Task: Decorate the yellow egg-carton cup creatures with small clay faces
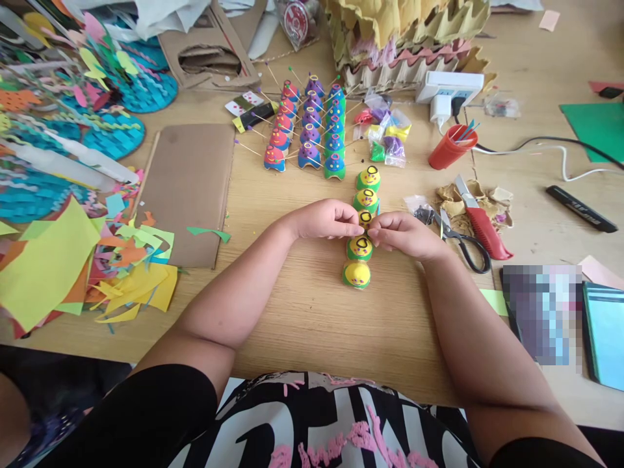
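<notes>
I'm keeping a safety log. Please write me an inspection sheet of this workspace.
Surface: wooden table, small bits scattered.
Work pieces: yellow-green row of cups under the hands; red row, purple row and blue-green row behind.
Clutter: paper scraps at left; scissors and knife at right, knife blade bare.
Hands: left hand and right hand meet over the yellow-green row; anything held is too small to tell.
Cables: black cable, white cable, at right.
Surroundings: egg cartons at the back.

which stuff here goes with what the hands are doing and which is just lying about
In use:
- yellow-green row, at left hand and right hand
- coloured bags, perhaps

Lying about, it seems:
- scissors
- knife
- marker
- cardboard
- power strip
</notes>
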Tool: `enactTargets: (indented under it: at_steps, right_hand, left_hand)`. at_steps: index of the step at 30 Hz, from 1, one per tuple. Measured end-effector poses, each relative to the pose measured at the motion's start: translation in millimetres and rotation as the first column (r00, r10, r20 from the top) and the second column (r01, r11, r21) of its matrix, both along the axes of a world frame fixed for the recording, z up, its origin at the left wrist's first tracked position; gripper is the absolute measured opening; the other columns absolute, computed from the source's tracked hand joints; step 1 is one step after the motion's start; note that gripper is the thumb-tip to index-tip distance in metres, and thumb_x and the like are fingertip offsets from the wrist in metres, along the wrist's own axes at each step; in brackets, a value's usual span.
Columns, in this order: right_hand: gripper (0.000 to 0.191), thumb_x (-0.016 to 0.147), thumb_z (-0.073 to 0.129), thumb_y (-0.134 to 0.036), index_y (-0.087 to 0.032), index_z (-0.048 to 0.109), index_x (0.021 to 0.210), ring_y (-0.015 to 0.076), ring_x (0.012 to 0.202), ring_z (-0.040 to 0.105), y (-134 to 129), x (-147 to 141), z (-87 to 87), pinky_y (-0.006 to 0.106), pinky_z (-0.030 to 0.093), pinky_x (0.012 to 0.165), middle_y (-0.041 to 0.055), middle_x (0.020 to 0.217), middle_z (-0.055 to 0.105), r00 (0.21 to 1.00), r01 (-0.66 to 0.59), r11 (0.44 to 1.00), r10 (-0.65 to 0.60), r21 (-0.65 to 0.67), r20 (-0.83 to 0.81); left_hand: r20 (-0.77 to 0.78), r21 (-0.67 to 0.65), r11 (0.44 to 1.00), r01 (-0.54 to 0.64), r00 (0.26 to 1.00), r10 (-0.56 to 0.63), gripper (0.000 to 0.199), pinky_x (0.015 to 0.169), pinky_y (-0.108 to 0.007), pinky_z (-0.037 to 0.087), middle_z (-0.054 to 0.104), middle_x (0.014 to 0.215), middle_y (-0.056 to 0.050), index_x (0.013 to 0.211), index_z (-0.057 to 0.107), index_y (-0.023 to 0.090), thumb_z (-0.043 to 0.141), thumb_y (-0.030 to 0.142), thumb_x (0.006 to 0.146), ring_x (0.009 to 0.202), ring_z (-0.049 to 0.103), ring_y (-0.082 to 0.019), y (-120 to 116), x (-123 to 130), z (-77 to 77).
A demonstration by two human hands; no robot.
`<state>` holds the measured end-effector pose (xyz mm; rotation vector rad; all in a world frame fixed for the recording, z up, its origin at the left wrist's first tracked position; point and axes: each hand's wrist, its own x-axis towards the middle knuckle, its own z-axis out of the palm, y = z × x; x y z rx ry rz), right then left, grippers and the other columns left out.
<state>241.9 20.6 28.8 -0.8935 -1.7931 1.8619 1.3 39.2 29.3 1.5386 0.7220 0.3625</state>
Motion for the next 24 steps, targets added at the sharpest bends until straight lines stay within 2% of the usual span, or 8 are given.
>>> enactTargets:
  at_steps: [4, 10, 19, 24]
  right_hand:
    - [0.053, 0.093, 0.073, -0.061, -0.017, 0.063, 0.067, 0.0059, 0.048, 0.038, -0.3, 0.5, 1.9, 0.025, 0.026, 0.048, -0.0055, 0.050, 0.049, 1.000, -0.024, 1.000, 0.024, 0.008, -0.008]
    - [0.055, 0.085, 0.082, -0.058, -0.018, 0.055, 0.061, 0.0039, 0.047, 0.032, -0.4, -3.1, 1.3, 0.024, 0.021, 0.046, -0.0080, 0.049, 0.045, 0.998, -0.035, 0.999, 0.033, 0.031, 0.047]
    - [0.055, 0.083, 0.086, -0.052, -0.019, 0.048, 0.060, 0.0032, 0.051, 0.027, -0.4, -5.3, -0.9, 0.023, 0.020, 0.048, -0.0105, 0.053, 0.035, 0.998, -0.040, 0.998, 0.037, 0.050, 0.047]
    - [0.053, 0.086, 0.083, -0.052, -0.019, 0.051, 0.060, 0.0036, 0.048, 0.029, -0.8, -4.2, 0.1, 0.023, 0.021, 0.046, -0.0094, 0.051, 0.040, 0.999, -0.043, 0.998, 0.042, 0.036, 0.034]
  left_hand:
    - [-0.043, 0.020, 1.000, 0.016, 0.999, -0.015, 0.043, 0.047, -0.019, 0.030, 0.052, 0.056, 0.005, 0.071, 0.063, 0.016, 0.085, 0.051, 0.081, 0.048, 0.043, -0.005, -1.0, 1.0, 0.6]
    - [-0.063, 0.018, 1.000, 0.016, 0.998, -0.015, 0.038, 0.047, -0.018, 0.032, 0.054, 0.056, 0.004, 0.069, 0.064, 0.015, 0.085, 0.045, 0.080, 0.049, 0.044, -0.005, -3.2, 3.3, 3.0]
    - [0.000, -0.018, 0.999, -0.049, 0.999, 0.049, 0.048, 0.045, -0.018, 0.032, 0.053, 0.052, 0.002, 0.067, 0.065, 0.014, 0.081, 0.056, 0.086, 0.046, 0.044, -0.005, -0.9, 0.6, 2.2]
    - [-0.011, -0.019, 1.000, -0.010, 1.000, 0.009, 0.046, 0.046, -0.019, 0.030, 0.053, 0.054, 0.003, 0.066, 0.063, 0.015, 0.085, 0.051, 0.081, 0.048, 0.043, -0.005, -1.4, -0.3, 3.9]
